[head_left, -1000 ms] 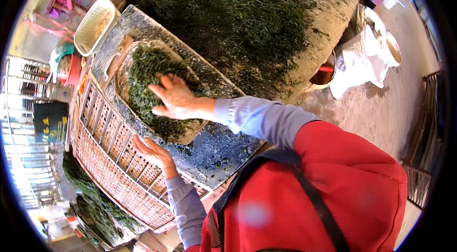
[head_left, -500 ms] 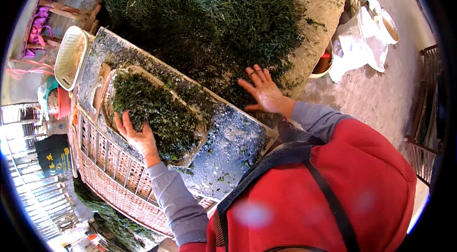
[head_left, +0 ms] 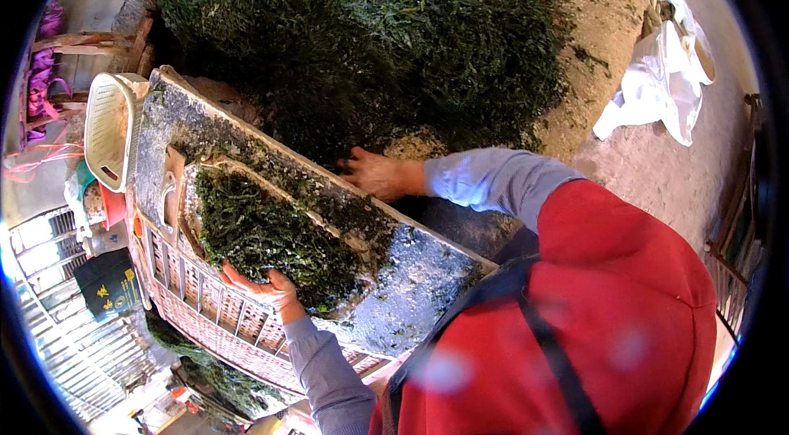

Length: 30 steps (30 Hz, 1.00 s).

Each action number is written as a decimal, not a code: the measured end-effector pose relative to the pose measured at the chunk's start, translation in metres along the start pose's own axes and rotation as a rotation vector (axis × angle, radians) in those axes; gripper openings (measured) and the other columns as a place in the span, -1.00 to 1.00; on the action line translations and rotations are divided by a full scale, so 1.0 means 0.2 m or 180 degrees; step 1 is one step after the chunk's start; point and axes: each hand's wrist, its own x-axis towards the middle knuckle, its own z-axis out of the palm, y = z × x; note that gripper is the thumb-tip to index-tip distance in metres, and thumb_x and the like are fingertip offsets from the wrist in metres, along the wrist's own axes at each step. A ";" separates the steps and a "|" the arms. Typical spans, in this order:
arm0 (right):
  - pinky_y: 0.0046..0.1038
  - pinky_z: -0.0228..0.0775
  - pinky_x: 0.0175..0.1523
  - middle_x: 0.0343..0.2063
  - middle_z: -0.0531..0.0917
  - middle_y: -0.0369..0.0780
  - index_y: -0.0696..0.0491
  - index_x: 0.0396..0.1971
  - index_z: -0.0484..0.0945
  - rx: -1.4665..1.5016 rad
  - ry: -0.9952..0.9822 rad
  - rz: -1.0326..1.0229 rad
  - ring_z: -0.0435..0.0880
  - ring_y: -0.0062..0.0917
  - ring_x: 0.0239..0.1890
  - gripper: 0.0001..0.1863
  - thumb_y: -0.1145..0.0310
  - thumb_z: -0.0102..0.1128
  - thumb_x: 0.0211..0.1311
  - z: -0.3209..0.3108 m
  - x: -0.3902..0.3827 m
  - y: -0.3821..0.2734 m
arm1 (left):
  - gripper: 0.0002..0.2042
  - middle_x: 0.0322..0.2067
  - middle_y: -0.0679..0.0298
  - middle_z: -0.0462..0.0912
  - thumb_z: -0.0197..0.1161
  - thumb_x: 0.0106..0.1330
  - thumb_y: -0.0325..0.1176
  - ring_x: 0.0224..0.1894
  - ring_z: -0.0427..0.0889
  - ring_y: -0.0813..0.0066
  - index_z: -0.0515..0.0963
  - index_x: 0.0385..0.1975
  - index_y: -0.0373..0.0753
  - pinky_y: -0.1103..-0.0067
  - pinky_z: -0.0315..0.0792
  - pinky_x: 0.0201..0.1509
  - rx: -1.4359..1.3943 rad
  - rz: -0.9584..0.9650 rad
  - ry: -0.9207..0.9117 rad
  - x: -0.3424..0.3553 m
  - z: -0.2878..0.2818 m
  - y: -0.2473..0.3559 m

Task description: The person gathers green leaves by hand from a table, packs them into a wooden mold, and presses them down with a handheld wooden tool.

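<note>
Here, a flat patch of wet-looking greens point(head_left: 275, 242) lies on a tray point(head_left: 174, 162), and the tray sits on a grey slab point(head_left: 419, 271). The left hand point(head_left: 267, 293) is at the near edge of the patch. Its fingers are a bit bent and loosely apart, and their tips touch the greens. The right hand point(head_left: 382, 174) is over the far side of the slab, next to a big dark heap point(head_left: 370, 41) of the same leafy stuff. Its fingertips go into shadow, so I can't tell if they hold any. Bits of green are stuck on the slab too. A woven panel point(head_left: 214, 338) with thin bars is just below the slab's near side. A white basket point(head_left: 109, 127) is by the slab's left end, with a red pail point(head_left: 113, 207) below it. Far to the right, a white bag point(head_left: 653, 94) is on the floor point(head_left: 649, 180).
</note>
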 end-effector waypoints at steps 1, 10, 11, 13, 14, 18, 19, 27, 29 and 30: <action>-0.10 0.33 -0.12 -0.08 0.42 -0.12 0.07 -0.42 0.59 0.0139 -0.0182 0.0034 0.36 -0.20 0.05 -0.77 0.28 0.13 -0.07 0.02 0.08 0.04 | -0.16 0.15 -0.01 0.24 -0.13 0.15 0.34 0.24 0.09 0.00 0.15 0.19 -0.34 0.06 -0.08 0.27 0.0104 0.0076 0.0044 0.01 0.00 0.01; 0.28 0.12 0.02 0.18 0.27 -0.13 -0.15 0.02 0.46 0.0846 -0.0564 0.0918 0.14 0.02 0.23 -0.52 0.18 0.17 0.01 -0.17 0.57 0.36 | -0.12 0.23 0.00 0.11 -0.14 0.15 0.35 0.31 -0.07 -0.04 0.06 0.24 -0.34 0.06 -0.20 0.31 0.0303 -0.0093 -0.0107 -0.06 -0.02 -0.04; 0.34 0.06 0.03 0.20 0.23 -0.14 -0.18 0.08 0.39 0.0588 -0.0926 0.0806 0.10 0.03 0.25 -0.46 0.15 0.18 0.01 -0.09 0.62 0.36 | -0.12 0.23 0.00 0.12 -0.14 0.15 0.34 0.31 -0.07 -0.03 0.06 0.24 -0.35 0.07 -0.21 0.32 0.0313 -0.0092 -0.0078 -0.07 -0.03 -0.04; 0.44 -0.06 0.03 0.26 0.16 -0.18 -0.23 0.19 0.27 0.0026 -0.1640 0.0599 0.01 0.05 0.29 -0.34 0.11 0.20 0.01 0.06 0.69 0.33 | -0.14 0.23 0.01 0.13 -0.15 0.16 0.33 0.30 -0.06 -0.04 0.04 0.25 -0.30 0.06 -0.20 0.31 0.0327 -0.0013 -0.0044 -0.06 -0.02 -0.03; 0.46 -0.05 -0.02 0.25 0.15 -0.08 -0.15 0.21 0.22 0.0261 -0.1791 0.0571 0.06 0.07 0.26 -0.31 0.19 0.21 0.00 0.09 0.69 0.28 | -0.19 0.22 0.01 0.14 -0.16 0.20 0.31 0.29 -0.03 -0.07 -0.06 0.30 -0.17 0.02 -0.17 0.30 0.0378 0.0167 -0.0066 -0.08 -0.02 -0.06; 0.30 0.08 0.00 0.08 0.31 0.10 0.02 0.18 0.23 0.0366 -0.1201 0.0383 0.26 0.10 0.12 -0.33 0.32 0.16 -0.02 0.25 0.43 0.15 | -0.25 0.22 0.05 0.18 -0.17 0.24 0.25 0.27 0.04 -0.10 -0.23 0.33 0.03 0.00 -0.13 0.29 0.0434 0.0347 -0.0032 -0.07 -0.02 -0.09; 0.21 0.16 0.00 0.02 0.35 0.12 0.06 0.17 0.24 0.0683 -0.1205 0.0504 0.31 0.08 0.08 -0.35 0.36 0.15 -0.02 0.14 0.36 0.12 | -0.23 0.20 0.04 0.20 -0.14 0.21 0.27 0.26 0.05 -0.10 -0.10 0.31 -0.06 0.02 -0.13 0.29 0.0297 0.0296 0.0021 -0.07 -0.01 -0.09; -0.23 0.44 -0.09 -0.12 0.49 -0.11 -0.06 -0.15 0.56 0.0676 -0.0578 0.1435 0.49 -0.09 -0.12 -0.61 0.44 0.14 -0.11 -0.30 -0.01 -0.12 | -0.21 0.16 -0.11 0.11 0.18 -0.01 0.21 0.19 0.16 -0.15 0.21 0.14 -0.21 0.08 0.24 0.16 -0.0058 -0.0057 0.0150 0.01 -0.01 -0.03; -0.21 0.44 -0.08 -0.13 0.49 -0.15 -0.11 -0.23 0.61 0.0505 -0.0298 0.1867 0.50 -0.11 -0.13 -0.66 0.36 0.20 -0.14 -0.28 -0.10 -0.12 | -0.21 0.15 -0.08 0.12 0.37 -0.19 -0.16 0.18 0.17 -0.12 0.21 0.14 -0.17 0.15 0.23 0.19 -0.0028 -0.0175 0.0018 0.05 -0.03 0.04; -0.24 0.43 -0.06 -0.10 0.49 -0.14 -0.08 -0.24 0.61 0.0624 -0.0052 0.2088 0.50 -0.13 -0.13 -0.64 0.31 0.24 -0.17 -0.26 -0.14 -0.12 | -0.15 0.15 -0.07 0.12 0.34 -0.38 -0.45 0.17 0.18 -0.10 0.21 0.13 -0.16 0.22 0.20 0.23 0.0090 -0.0393 -0.0033 0.05 -0.05 0.06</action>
